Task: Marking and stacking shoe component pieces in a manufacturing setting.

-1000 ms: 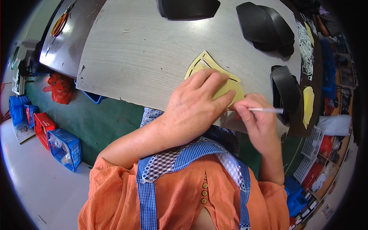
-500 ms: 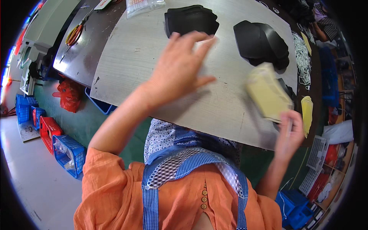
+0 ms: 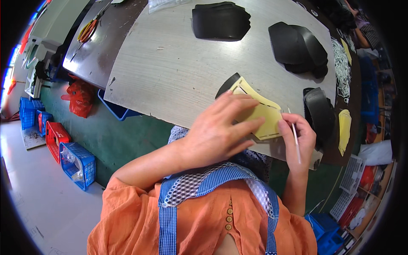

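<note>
A yellow template (image 3: 267,123) with dark-edged slots lies near the table's front edge. From under its far left corner shows a curved black sheet piece (image 3: 228,85); the rest of that piece is hidden. My left hand (image 3: 225,123) is over the template's left part, fingers apart and touching it. At the template's right corner, my right hand (image 3: 301,134) has its fingers closed around a thin white pen-like stick (image 3: 296,144). Whether those fingers also grip the template's corner I cannot tell.
Black piece stacks lie at the far middle (image 3: 221,21), far right (image 3: 297,49) and right edge (image 3: 318,112) of the pale table board (image 3: 161,76). Beyond it are white cords (image 3: 341,68) and another yellow piece (image 3: 344,129). Orange-handled scissors (image 3: 88,30) lie left.
The yellow template has moved left and down onto the table, brought by my right hand. My left hand has come back from the far black stack. A black piece now shows under the template.
</note>
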Demonstrator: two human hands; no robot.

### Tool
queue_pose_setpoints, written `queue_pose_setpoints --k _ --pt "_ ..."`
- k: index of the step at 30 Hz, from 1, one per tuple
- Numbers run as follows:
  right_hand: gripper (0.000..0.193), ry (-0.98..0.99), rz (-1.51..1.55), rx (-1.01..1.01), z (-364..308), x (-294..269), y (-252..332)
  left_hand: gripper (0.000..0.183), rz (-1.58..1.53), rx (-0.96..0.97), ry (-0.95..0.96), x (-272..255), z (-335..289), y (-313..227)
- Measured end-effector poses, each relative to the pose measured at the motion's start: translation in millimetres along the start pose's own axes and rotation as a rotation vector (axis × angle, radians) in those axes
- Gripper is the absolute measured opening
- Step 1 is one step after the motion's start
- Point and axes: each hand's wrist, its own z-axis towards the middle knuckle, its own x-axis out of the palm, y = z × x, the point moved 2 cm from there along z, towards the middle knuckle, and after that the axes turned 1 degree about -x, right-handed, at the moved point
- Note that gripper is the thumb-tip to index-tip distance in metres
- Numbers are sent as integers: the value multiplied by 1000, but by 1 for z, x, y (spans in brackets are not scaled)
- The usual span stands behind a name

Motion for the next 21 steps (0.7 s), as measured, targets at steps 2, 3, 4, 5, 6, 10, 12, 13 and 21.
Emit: queue_pose_setpoints --k 2,3,4,5,6,10,12,13,21 --pt "16 29 -116 -3 6 10 3 51 21 -46 -13 12 3 -4" --pt "16 36 -117 -4 6 13 2 51 38 -84 -20 16 2 -3" --pt "18 40 -211 -53 6 16 2 47 59 -94 -16 17 2 -2" --pt "20 45 -305 -101 6 19 3 47 57 -99 -19 17 0 -1" --pt "20 51 -309 -101 8 20 4 45 73 -96 -26 17 -2 1" --pt "22 45 -462 -339 17 15 17 41 104 -97 -3 19 -1 -2" --pt "23 10 -120 -176 30 13 19 41 105 -99 -15 19 -2 -1" --pt "23 17 -122 -176 38 14 26 40 114 -98 -23 19 -3 -1" --pt "21 421 -299 -599 90 87 43 29 116 -37 20 23 -3 5"
